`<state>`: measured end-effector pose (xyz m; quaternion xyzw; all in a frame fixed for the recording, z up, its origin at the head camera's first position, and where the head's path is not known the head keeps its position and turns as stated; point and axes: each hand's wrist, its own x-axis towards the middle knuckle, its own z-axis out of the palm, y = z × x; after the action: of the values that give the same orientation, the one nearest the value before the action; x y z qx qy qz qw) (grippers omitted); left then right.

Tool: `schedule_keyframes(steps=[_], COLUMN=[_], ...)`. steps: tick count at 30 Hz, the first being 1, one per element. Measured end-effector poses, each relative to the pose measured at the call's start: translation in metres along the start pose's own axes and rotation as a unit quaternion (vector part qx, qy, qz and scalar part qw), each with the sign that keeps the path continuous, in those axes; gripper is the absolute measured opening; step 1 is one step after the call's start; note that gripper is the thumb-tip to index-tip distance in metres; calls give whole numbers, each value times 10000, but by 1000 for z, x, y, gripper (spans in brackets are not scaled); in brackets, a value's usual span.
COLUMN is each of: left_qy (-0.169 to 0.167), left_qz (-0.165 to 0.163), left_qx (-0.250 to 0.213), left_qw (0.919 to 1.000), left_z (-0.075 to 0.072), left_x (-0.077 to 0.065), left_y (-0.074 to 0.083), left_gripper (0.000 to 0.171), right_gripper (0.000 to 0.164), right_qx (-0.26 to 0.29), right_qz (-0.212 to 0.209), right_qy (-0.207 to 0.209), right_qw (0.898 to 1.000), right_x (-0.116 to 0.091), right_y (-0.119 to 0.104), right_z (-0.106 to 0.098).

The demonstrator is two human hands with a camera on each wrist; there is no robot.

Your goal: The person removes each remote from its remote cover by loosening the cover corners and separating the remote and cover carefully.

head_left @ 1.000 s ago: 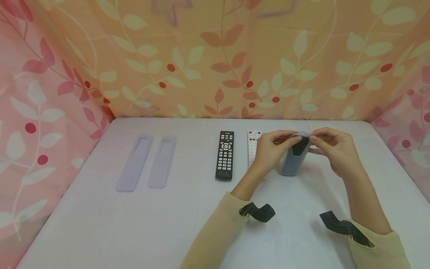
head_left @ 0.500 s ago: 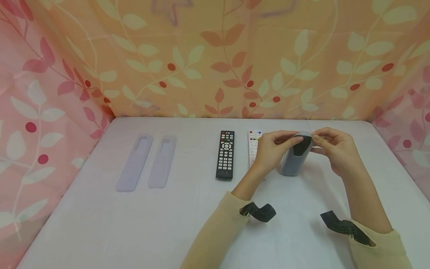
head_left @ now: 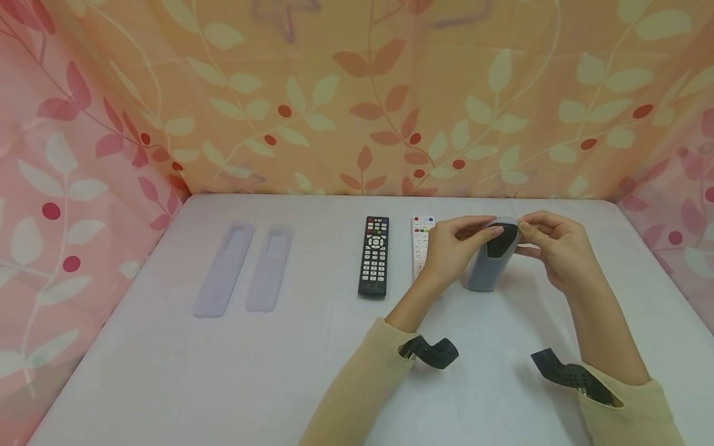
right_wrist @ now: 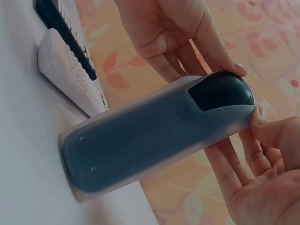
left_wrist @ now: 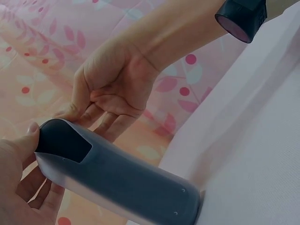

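A dark remote control (right_wrist: 225, 93) sits inside a translucent silicone sleeve (right_wrist: 140, 136), tilted up with its lower end at the white table. Its bare dark end shows through the sleeve's cut-out near the top. In the head view my left hand (head_left: 454, 248) pinches the top corner on one side, thumb on the dark end. On the other side my right hand (head_left: 558, 248) pinches the sleeve's upper edge between thumb and fingers. Both hands' other fingers lie behind the remote, partly hidden, as the left wrist view shows around the sleeved remote (left_wrist: 117, 173).
A black remote (head_left: 374, 257) lies on the table (head_left: 223, 384) left of the hands. Next to it is a white remote (head_left: 419, 248), partly covered by the left hand. Farther left lie two translucent sleeves (head_left: 224, 272). Patterned cloth (head_left: 312, 93) walls the back and sides.
Hands and sleeved remote stay almost in place. The right hand's fingertips have shifted very slightly right along the sleeve's top edge since the earliest frame.
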<state>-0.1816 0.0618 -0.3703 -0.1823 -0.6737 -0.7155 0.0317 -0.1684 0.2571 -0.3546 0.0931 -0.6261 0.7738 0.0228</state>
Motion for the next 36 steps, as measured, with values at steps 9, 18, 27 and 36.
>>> schedule_keyframes(steps=[9,18,27,36], left_qy=[97,194,254,-8], left_qz=[-22,-2,-133,-244], left_qx=[30,23,127,109], left_qw=[9999,9998,9995,9996], left_z=[2,1,-2,-8], left_x=[1,1,-1,1], left_y=[0,0,2,-1], left_gripper=[29,31,40,37], right_gripper=[29,28,27,29], right_qx=[51,328,276,273], right_qz=[39,121,187,135], right_qy=[60,133,232,-33], right_qw=[10000,9993,9992,9995], right_x=[1,1,0,1], right_y=[-1,1,2,3], right_z=[2,3,0,-3])
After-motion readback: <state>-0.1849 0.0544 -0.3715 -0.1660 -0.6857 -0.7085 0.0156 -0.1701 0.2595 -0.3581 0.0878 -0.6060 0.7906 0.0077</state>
